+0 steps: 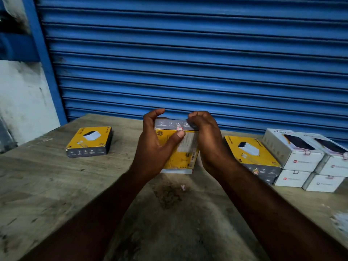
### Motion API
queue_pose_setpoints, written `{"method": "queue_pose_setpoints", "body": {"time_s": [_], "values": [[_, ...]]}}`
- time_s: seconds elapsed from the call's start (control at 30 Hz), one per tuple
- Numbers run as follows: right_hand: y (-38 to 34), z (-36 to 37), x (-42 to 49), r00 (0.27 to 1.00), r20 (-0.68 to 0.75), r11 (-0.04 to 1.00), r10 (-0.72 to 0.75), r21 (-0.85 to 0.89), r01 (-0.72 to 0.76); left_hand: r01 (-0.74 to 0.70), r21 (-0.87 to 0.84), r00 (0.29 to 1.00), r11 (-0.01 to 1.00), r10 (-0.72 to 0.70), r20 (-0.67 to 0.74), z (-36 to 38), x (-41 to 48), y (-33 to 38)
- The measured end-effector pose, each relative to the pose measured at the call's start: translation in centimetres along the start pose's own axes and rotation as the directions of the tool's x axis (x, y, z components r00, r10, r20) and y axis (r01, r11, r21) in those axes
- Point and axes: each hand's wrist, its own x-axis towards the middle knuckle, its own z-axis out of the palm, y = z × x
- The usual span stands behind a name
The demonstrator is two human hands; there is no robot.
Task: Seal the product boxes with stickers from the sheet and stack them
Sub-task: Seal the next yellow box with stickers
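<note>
A yellow and grey product box [185, 147] stands on edge at the middle of the wooden table, tilted toward me. My left hand [156, 144] grips its left side, thumb pressed just below a small red and white sticker [180, 128] on the top seam. My right hand [209, 140] holds the right side, fingers curled over the grey top edge. A white sheet [177, 171] peeks out under the box. A similar yellow box [90, 141] lies flat at the left. Another yellow box [251, 153] tops a short stack at the right.
White product boxes [299, 153] stand stacked two high at the right edge of the table [56, 185]. A small sticker scrap [183, 187] lies on the wood near me. A blue roller shutter [188, 53] closes off the back; a white wall [22, 95] is at the left.
</note>
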Motion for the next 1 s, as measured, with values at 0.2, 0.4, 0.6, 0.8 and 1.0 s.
{"method": "queue_pose_setpoints", "body": {"time_s": [0.2,0.4,0.6,0.8,1.0], "values": [[0.0,-0.4,-0.1,0.983,0.167,0.995,0.081,0.043,-0.089,-0.033,0.023,0.999,0.999,0.032,0.016,-1.0,0.6,-0.5],[0.3,-1.2,0.3,0.966,0.254,0.974,-0.035,-0.209,0.091,-0.013,-0.076,0.991,0.997,0.023,0.132,-2.0,1.2,-1.1],[1.0,-1.7,1.0,0.954,0.301,0.966,-0.008,-0.243,0.085,0.056,-0.126,0.991,0.990,-0.040,0.130,-2.0,1.4,-1.4],[2.1,-1.0,0.8,0.960,0.272,0.976,0.066,-0.220,-0.005,0.171,-0.182,0.974,0.968,-0.193,-0.116,-2.6,2.2,-2.6],[2.8,-1.1,1.1,0.986,0.109,0.986,0.123,-0.123,-0.110,0.469,-0.300,0.882,0.830,-0.459,0.110,-2.8,2.9,-2.3]]}}
